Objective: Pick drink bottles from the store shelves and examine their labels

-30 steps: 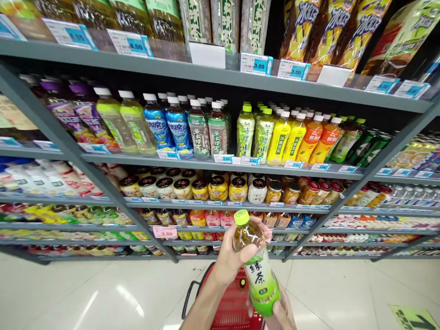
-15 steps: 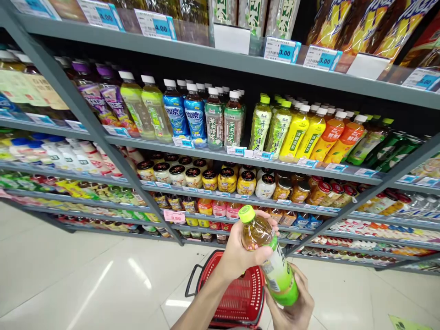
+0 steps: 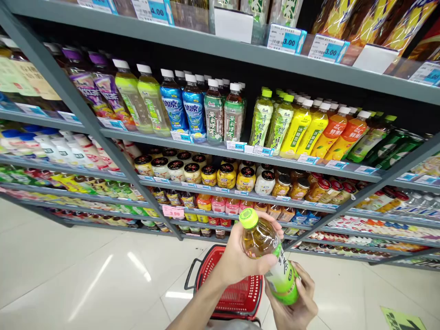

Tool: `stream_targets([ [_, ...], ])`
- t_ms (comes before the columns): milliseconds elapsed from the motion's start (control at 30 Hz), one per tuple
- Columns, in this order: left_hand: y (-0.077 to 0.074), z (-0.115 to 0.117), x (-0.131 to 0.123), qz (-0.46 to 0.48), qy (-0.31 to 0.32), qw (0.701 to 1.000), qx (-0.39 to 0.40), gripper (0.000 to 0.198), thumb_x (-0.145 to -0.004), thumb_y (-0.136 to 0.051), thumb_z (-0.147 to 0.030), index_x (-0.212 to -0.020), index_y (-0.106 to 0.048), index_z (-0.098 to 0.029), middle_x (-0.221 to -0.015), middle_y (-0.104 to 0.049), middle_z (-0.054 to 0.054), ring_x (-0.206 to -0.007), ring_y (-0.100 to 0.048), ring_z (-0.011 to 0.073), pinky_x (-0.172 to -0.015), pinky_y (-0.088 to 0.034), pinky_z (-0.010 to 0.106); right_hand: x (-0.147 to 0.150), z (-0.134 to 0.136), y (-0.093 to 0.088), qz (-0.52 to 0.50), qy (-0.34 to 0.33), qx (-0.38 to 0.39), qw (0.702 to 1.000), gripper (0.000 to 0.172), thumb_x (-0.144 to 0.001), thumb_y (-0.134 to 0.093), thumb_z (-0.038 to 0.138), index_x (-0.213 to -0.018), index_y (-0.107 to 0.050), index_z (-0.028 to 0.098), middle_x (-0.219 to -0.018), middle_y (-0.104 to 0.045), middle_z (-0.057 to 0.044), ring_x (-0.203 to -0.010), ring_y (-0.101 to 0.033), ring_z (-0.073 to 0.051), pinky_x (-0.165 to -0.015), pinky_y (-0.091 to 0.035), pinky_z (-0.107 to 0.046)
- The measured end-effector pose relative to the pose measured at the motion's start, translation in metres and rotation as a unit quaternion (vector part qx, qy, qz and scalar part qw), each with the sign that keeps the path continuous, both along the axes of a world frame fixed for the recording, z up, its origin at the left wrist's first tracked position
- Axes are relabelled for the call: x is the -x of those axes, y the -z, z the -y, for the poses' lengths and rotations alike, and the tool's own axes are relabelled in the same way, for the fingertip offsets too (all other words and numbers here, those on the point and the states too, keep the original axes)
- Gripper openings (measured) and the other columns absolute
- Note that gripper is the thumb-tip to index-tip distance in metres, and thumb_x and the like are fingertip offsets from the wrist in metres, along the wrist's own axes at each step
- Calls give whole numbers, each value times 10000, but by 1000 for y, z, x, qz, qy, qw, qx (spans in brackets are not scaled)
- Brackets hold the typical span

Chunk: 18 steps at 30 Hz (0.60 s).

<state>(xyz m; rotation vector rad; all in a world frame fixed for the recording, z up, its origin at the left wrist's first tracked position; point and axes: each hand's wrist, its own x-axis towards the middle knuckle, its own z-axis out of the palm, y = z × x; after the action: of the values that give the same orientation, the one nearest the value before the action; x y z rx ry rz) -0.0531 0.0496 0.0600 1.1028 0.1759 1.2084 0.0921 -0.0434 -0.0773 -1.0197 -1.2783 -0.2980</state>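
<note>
A plastic bottle of green tea (image 3: 270,256) with a green cap, amber liquid and a green label is held up over the basket. My left hand (image 3: 240,256) grips its upper part, with the fingers wrapped around the shoulder. My right hand (image 3: 290,307) cradles the lower end from below, fingers curled up the label. A red plastic shopping basket (image 3: 237,293) hangs below the hands, and its handle rises toward my left forearm.
Grey store shelving (image 3: 240,158) fills the view ahead, stocked with bottled drinks (image 3: 213,110), jars (image 3: 227,176) and packaged goods, with price tags along the edges. Below lies a glossy tiled floor (image 3: 85,275) with a green floor sticker (image 3: 402,321).
The view has tilted and the shelves sit higher in the frame. The bottle has rotated in my hands, turning its label toward the right, and my right fingers have shifted on its lower end.
</note>
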Motion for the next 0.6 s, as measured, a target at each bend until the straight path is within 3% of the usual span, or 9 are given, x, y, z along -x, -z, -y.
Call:
stream_targets([
  [233, -3, -2, 4, -8, -14, 999, 42, 554, -746, -921, -262, -1217, -637, -189, -1167, -699, 121, -1066, -703, 250, -940, -592, 360, 9, -1, -9, -44, -57, 41, 997, 793, -744, -884, 141, -1459, -553, 230, -1209, -681, -118, -1065, -701, -307, -826, -647, -496],
  [467, 4, -9, 1, 20, -23, 999, 42, 530, -761, -918, -251, -1234, -681, -208, -1210, -715, 109, -1114, -721, 272, -1032, -586, 416, 18, 2, 14, -134, -109, 113, 978, 679, -790, -878, 396, -1366, -598, 173, -1155, -711, -160, -1041, -734, -327, -843, -645, -451],
  [600, 8, -11, 0, 20, -25, 998, 45, 519, -778, -917, -295, -1249, -709, -229, -1229, -720, 103, -1143, -720, 279, -1025, -591, 395, 19, 5, 9, -169, -164, 160, 959, 665, -839, -808, 586, -1324, -619, 171, -1053, -726, -131, -927, -763, -289, -761, -651, -371],
])
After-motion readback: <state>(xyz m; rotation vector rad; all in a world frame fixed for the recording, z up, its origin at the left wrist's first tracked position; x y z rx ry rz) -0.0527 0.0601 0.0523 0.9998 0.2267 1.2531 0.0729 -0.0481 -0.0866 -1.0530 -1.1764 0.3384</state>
